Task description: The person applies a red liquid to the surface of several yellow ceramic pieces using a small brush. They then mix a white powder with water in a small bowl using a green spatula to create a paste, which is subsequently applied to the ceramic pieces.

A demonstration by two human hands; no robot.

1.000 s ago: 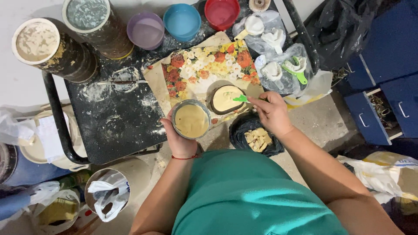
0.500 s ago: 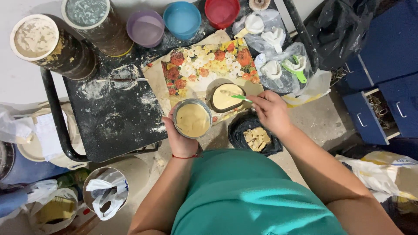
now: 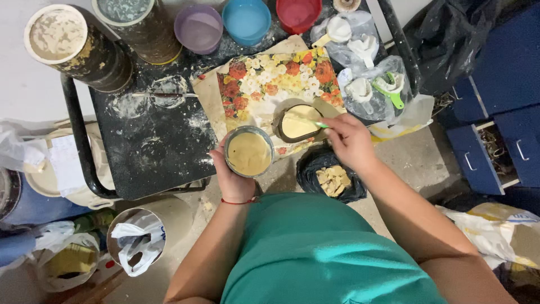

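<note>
- Since the earlier frame, little has shifted: my right hand [image 3: 350,141] has slid a touch toward the dark mould, and the round tin in my left hand sits at almost the same spot, just nearer the flowered cloth's edge.
- I judge the work to be about halfway: the dark mould [image 3: 299,123] on the flowered cloth [image 3: 270,84] already shows a smooth, pale cream filling across most of its top, while the round tin [image 3: 248,152] is still nearly full of tan paste.
- What I take to be left is the levelling of that filling; I cannot tell whether more paste has to go in.
- My left hand [image 3: 232,179] cups the tin from below, fingers wrapped up its near side, thumb hidden.
- My right-hand fingers [image 3: 336,125] are pressed together, pinching the handle of a green-tipped tool [image 3: 318,124], whose end lies on the mould's right rim.
- So the mould lies just beside my right fingertips, touched only through the tool, and just beyond the tin, the two nearly touching.
- A black bag [image 3: 331,175] with pale lumps sits below my right wrist, off the black table [image 3: 152,141].
</note>
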